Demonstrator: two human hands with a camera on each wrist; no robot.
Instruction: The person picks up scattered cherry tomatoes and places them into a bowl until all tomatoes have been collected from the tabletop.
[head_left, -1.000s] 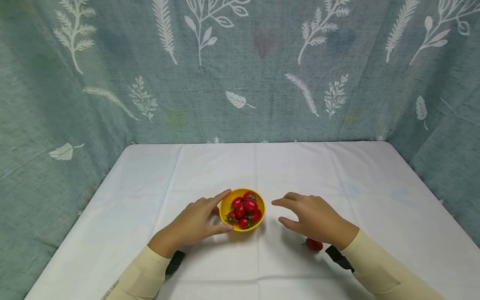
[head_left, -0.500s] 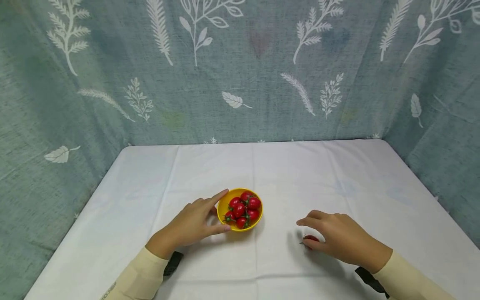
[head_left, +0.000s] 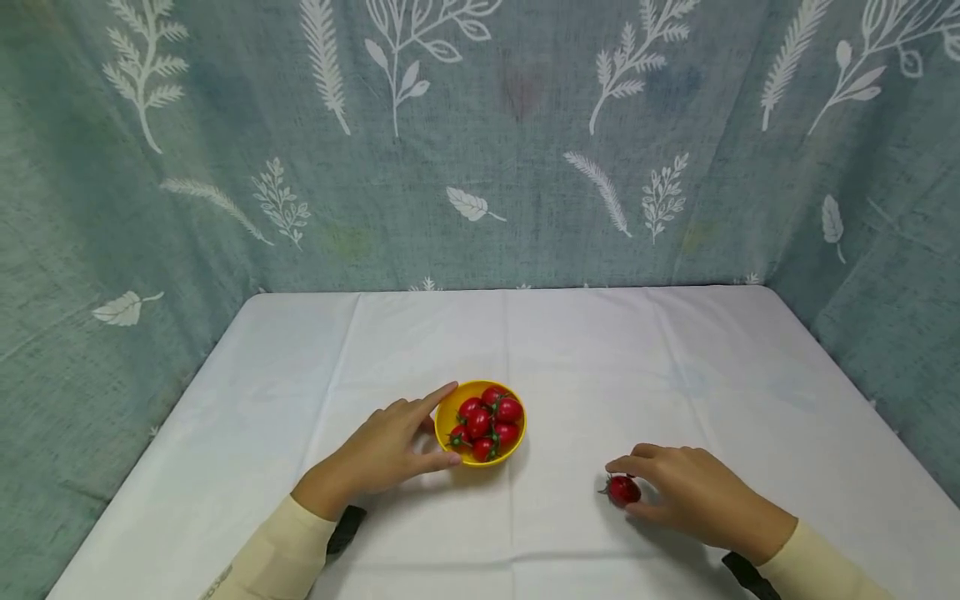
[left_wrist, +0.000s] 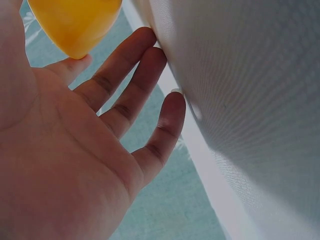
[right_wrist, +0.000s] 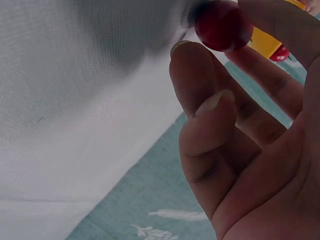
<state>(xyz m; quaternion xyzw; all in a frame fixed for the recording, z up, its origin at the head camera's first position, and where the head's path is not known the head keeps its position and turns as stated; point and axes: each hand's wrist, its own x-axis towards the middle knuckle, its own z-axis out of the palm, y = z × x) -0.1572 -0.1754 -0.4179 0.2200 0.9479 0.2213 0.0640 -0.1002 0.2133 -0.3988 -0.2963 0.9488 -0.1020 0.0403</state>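
Note:
A yellow bowl (head_left: pixel 442 417) holds several red cherry tomatoes (head_left: pixel 477 422) with green stems. My left hand (head_left: pixel 382 454) rests against the bowl's left side, thumb and index finger nearly straight and spread along its rim. In the left wrist view, the other fingers (left_wrist: pixel 167 122) reach toward the white cloth, away from the bowl. To the right, a single cherry tomato (head_left: pixel 622 491) lies low over the cloth, its stem toward the left. My right hand (head_left: pixel 693 496) pinches it between thumb and index finger. The right wrist view has this tomato (right_wrist: pixel 223 25) by the thumb, remaining fingers curled below.
A white cloth (head_left: pixel 570 350) with fold creases covers the table. Grey-green curtains (head_left: pixel 480 150) with white leaf prints stand along the back and both sides. Dark straps (head_left: pixel 347 528) sit at the wrists.
My right hand has moved right and down from beside the bowl to the single cherry tomato, its thumb and index finger closing around it. My left hand stays at the bowl.

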